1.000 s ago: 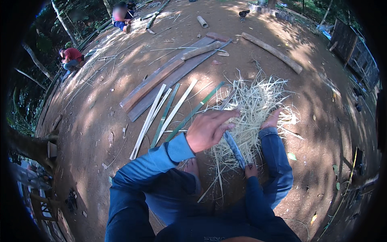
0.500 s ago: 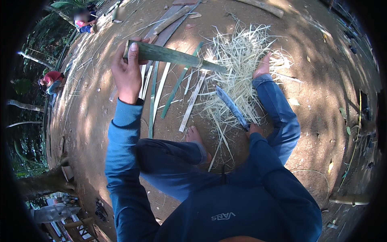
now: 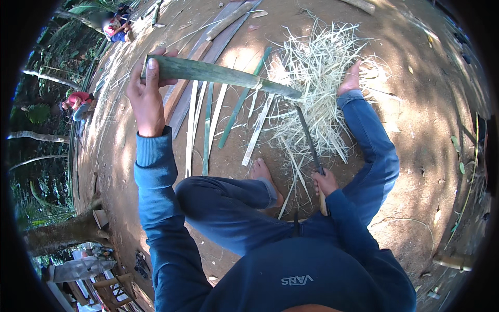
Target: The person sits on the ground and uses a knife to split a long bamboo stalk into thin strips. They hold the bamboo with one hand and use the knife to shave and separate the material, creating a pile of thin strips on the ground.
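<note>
My left hand (image 3: 147, 91) grips the near-left end of a wide green bamboo piece (image 3: 208, 73), thumb on top and fingers behind it. The piece slants down to the right, and its far tip hangs over a heap of pale bamboo shavings (image 3: 327, 62). My right hand (image 3: 324, 182) is closed round the wooden handle of a machete (image 3: 310, 138). Its dark blade points up and away from me, the tip close to the bamboo's far end; whether they touch I cannot tell. Beneath the bamboo lie several green and pale bamboo strips (image 3: 218, 112) on the ground.
Long planks (image 3: 195, 83) and a piece of log (image 3: 228, 21) lie at the far left. Two people (image 3: 79, 104) sit on the left, by the greenery. My bare right foot (image 3: 350, 78) rests beside the shavings. A bamboo length (image 3: 452, 261) lies at the right.
The machete has turned, so its blade shows edge-on and its tip is nearer the bamboo's end. In the picture, my left hand and the bamboo sit slightly farther left and lower.
</note>
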The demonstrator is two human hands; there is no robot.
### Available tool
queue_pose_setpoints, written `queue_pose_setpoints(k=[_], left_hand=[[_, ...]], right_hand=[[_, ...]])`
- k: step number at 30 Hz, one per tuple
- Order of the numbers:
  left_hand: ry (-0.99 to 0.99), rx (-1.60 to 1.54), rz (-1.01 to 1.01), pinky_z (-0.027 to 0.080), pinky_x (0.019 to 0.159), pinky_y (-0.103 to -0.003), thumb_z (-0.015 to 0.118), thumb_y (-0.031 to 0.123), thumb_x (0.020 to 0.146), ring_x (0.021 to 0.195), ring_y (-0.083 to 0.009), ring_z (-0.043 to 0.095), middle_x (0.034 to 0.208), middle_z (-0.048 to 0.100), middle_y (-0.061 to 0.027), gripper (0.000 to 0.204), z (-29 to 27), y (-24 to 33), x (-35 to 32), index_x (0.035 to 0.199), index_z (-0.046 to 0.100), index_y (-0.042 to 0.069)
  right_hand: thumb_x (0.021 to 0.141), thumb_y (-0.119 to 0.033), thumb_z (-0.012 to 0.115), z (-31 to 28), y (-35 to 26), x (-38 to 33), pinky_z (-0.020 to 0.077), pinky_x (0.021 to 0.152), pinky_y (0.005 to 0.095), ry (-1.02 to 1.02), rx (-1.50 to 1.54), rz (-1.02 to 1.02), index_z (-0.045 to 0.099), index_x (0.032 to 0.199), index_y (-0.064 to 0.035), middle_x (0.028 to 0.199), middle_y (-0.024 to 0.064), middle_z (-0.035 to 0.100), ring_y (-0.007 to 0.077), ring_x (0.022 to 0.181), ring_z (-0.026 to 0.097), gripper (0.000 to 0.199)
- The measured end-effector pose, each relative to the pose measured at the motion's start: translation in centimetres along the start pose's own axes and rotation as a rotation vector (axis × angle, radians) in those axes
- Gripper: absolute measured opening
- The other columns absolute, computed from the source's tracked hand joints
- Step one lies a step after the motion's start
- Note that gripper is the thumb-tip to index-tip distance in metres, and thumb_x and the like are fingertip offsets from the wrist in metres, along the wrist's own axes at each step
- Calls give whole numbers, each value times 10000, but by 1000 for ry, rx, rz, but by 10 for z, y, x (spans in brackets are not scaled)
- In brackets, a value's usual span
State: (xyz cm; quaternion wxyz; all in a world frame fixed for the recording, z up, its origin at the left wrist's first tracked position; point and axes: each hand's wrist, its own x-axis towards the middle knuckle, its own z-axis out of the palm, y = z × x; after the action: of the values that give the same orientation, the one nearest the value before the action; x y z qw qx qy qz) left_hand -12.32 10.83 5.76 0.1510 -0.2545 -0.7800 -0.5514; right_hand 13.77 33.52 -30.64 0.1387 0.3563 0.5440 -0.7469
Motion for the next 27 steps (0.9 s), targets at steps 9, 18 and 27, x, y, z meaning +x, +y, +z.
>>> queue_pose_setpoints(k=[9, 18, 27], left_hand=[[-65, -32, -29, 520, 742, -302, 454, 255, 984, 886, -193, 644, 1119, 625, -207, 323, -27, 1, 1, 1161, 497, -12], [90, 47, 108, 546, 695, -290, 480, 247, 973, 806, -187, 661, 1027, 658, -210, 308, -30, 9, -35, 1104, 550, -23], [135, 180, 129, 552, 677, -301, 423, 248, 991, 852, -245, 655, 1040, 628, -261, 346, -44, 38, -45, 1153, 491, -49]], right_hand=[[819, -184, 658, 26, -53, -85, 358, 358, 243, -42, 47, -278, 483, 932, -19, 621, 11, 471, 75, 409, 446, 266], [805, -221, 696, 47, -111, -104, 394, 545, 282, -129, -193, -509, 531, 955, 13, 668, 35, 536, 78, 574, 458, 323], [804, -312, 699, 58, -105, -112, 381, 501, 287, -237, -333, -539, 568, 864, -27, 568, 60, 517, 106, 512, 469, 320]])
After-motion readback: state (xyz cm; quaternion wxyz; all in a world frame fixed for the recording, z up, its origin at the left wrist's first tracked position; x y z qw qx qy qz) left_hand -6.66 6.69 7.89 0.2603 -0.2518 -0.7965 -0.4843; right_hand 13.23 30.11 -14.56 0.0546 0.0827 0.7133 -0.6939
